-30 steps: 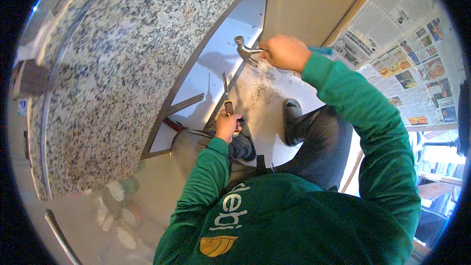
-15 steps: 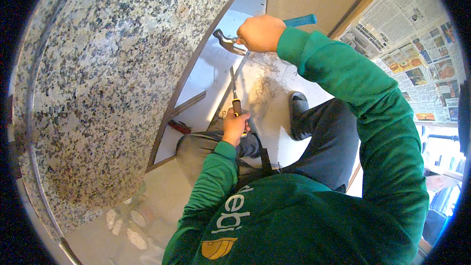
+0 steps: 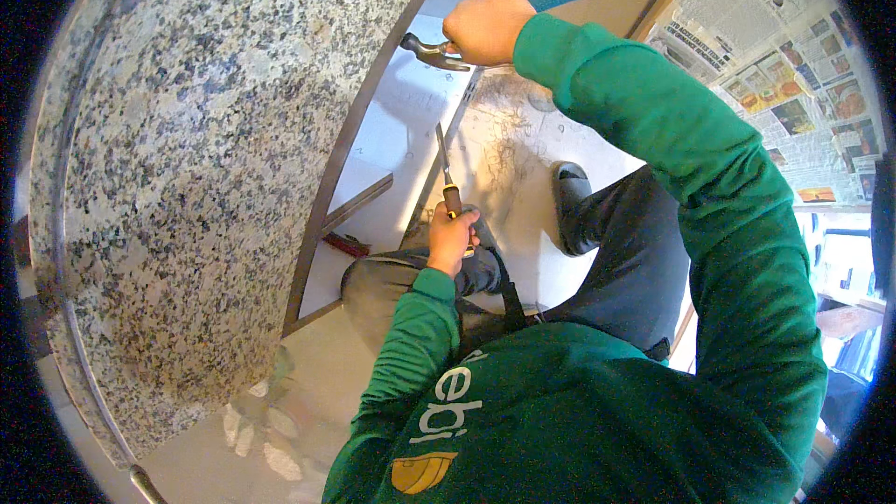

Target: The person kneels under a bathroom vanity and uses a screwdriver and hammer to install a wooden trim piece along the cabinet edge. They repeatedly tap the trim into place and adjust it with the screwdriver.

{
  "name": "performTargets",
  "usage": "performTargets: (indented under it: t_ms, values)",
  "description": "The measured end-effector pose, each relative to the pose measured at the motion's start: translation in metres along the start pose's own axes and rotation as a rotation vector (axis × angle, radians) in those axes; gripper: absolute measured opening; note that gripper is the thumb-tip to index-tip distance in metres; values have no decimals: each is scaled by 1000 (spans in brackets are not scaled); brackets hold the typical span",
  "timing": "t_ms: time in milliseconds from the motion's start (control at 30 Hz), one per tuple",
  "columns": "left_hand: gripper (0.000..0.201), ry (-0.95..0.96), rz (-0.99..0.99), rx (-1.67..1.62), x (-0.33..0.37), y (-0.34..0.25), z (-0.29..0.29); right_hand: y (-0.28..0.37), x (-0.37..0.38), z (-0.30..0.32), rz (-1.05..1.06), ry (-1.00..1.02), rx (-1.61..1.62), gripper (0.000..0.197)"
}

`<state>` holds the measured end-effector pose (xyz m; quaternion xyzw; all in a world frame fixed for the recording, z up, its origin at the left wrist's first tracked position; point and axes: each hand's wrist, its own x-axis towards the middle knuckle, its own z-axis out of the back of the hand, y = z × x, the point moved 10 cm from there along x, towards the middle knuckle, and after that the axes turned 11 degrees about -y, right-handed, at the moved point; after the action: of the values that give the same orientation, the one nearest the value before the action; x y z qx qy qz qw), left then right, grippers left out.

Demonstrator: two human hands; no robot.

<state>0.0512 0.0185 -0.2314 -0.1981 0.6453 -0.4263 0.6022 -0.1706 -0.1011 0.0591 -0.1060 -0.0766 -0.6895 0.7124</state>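
- Chisel (image 3: 452, 198) right of the granite countertop (image 3: 210, 187) edge, left hand (image 3: 449, 241) wrapped round its handle, likely to keep the blade clear.
- Hammer (image 3: 435, 54) clasped near its head by the right hand (image 3: 487, 28), probably for control.

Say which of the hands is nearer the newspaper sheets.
Right: the right hand is left of the newspaper sheets; the left hand is farther left and lower in the picture.

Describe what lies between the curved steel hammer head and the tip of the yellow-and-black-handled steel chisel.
The head view shows no object between the hammer head and the tip of the chisel, only a pale surface behind.
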Motion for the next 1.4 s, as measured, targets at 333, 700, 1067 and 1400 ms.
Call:
performTargets:
  t_ms: [333,700,1067,1400]
  values:
    - [30,22,-21,37,0,-2,-3,9,-2,-5,75,103,48,25]
    - [25,16,-17,17,-2,-2,-3,12,5,-12,92,58,55,29]
    - [28,8,0,12,-1,1,-2,-22,-45,-90,-238,232,308,29]
    - [26,-13,22,93,8,13,-4,-10,-118,-180,-1314,17,2102,15]
